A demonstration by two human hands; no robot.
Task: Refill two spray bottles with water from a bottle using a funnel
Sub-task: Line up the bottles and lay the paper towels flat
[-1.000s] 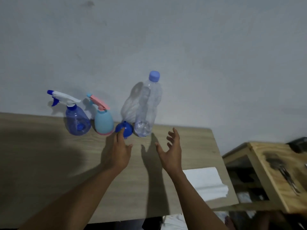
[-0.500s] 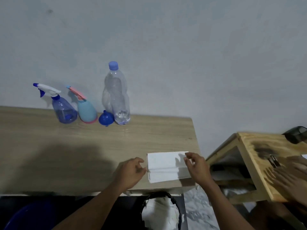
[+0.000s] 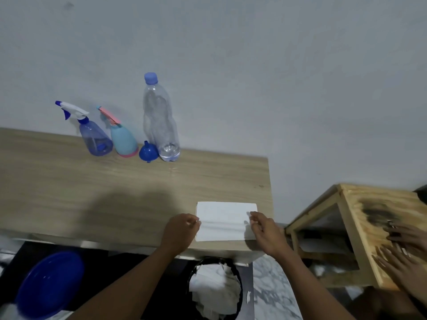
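Note:
A clear blue spray bottle (image 3: pixel 94 139), a light blue spray bottle with a pink trigger (image 3: pixel 122 139), a blue funnel (image 3: pixel 148 152) and a tall capped water bottle (image 3: pixel 160 121) stand in a row at the back of the wooden table (image 3: pixel 92 192), against the wall. Both hands are far from them, at the table's front edge. My left hand (image 3: pixel 181 232) pinches the left edge of a folded white paper towel (image 3: pixel 225 220). My right hand (image 3: pixel 265 229) pinches its right edge.
Below the table's front edge stands a black bin (image 3: pixel 238 285) stuffed with white paper, and a blue basin (image 3: pixel 50 285) sits on the floor at the left. To the right is a wooden side table (image 3: pixel 351 204) with another person's hands (image 3: pixel 404 250) on it.
My hands have drawn back from the funnel and water bottle to the paper towel at the front edge and taken hold of its two sides. The view has pulled back.

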